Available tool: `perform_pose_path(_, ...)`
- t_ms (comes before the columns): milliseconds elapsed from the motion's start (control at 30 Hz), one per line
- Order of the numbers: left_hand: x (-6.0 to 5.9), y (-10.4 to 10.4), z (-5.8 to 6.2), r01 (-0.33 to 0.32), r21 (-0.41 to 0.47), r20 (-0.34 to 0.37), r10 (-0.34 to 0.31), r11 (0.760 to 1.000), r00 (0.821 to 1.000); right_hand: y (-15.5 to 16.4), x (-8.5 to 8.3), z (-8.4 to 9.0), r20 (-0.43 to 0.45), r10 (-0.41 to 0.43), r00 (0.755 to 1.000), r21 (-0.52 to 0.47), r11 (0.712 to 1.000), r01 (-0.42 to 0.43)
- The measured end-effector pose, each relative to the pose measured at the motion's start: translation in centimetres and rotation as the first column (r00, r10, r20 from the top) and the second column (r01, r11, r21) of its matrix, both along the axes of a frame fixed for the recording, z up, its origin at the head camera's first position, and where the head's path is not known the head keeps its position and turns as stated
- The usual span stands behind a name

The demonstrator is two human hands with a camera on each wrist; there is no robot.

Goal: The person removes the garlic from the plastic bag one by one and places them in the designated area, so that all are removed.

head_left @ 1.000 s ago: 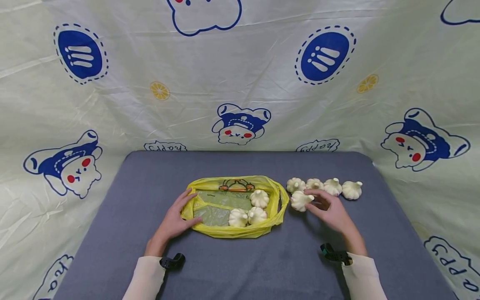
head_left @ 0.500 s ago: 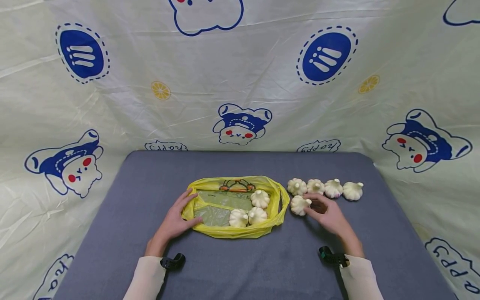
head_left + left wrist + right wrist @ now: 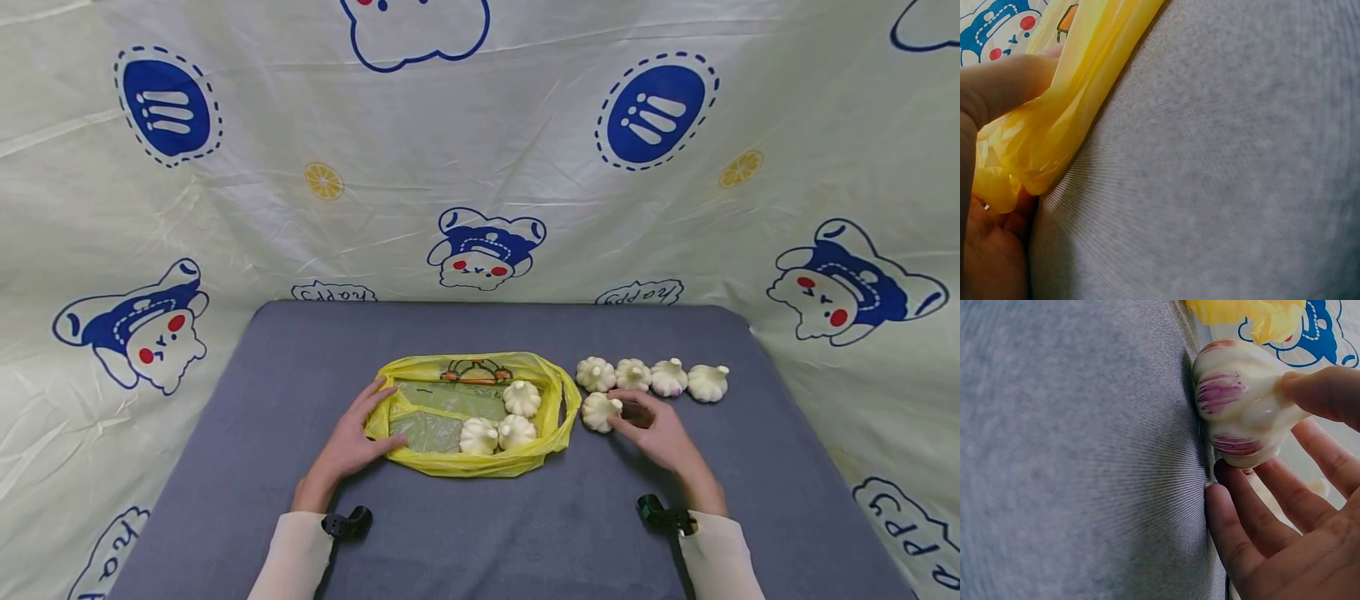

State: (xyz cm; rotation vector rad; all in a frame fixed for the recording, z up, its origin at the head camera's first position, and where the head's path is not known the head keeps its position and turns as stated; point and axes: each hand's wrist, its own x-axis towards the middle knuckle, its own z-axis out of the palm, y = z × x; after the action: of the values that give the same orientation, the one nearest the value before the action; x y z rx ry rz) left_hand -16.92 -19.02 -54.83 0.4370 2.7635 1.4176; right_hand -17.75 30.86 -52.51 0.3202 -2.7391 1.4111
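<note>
A yellow plastic bag (image 3: 480,463) lies spread wide on the table, its mouth facing up. Three white garlic bulbs (image 3: 478,436) sit inside, toward its right side. At the bag's left end my left hand (image 3: 351,437) grips the rim; the left wrist view has the thumb (image 3: 1013,84) over the yellow plastic (image 3: 1069,106) and fingers on the other side. Just right of the bag, my right hand (image 3: 663,433) holds another garlic bulb (image 3: 600,412) between thumb and fingers, low at the tabletop. Purple streaks mark this bulb (image 3: 1241,403) in the right wrist view.
Behind the right hand, several more garlic bulbs (image 3: 668,377) form a row on the grey table (image 3: 480,542). A pale printed sheet (image 3: 480,150) hangs behind and around the table.
The held garlic bulb has come slightly toward me and turned a little, the right hand moving with it. During the last half second it barely moves. The left hand stays on the bag.
</note>
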Motion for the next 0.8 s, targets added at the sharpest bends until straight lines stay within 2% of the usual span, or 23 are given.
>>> perform_pose_path(467, 0.05, 0.04, -0.12, 0.003, 0.018, 0.0, -0.003, 1.0, 1.0, -0.05, -0.13, -0.4, -0.036, 0.03, 0.999, -0.109, 0.993, -0.033)
perform_pose_path(800, 0.12, 0.08, 0.05, -0.001, 0.011, 0.008, 0.001, 1.0, 1.0, 0.06, -0.26, -0.9, -0.043, 0.027, 0.999, -0.126, 0.991, -0.033)
